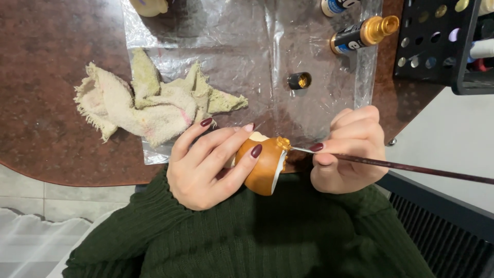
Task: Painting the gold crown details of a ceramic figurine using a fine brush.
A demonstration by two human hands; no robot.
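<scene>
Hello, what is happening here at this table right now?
A person in a green sweater is painting. The left hand holds a small brown figurine, and the right hand holds a thin brush with its tip at the figurine's gold part. On the plastic sheet lie a stained rag, an open gold paint bottle and its cap.

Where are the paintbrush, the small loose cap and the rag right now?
paintbrush point(411, 167): head view, middle of its dark handle.
small loose cap point(299, 81): head view, on its open gold inside.
rag point(149, 105): head view, middle of the crumpled cloth.
</scene>
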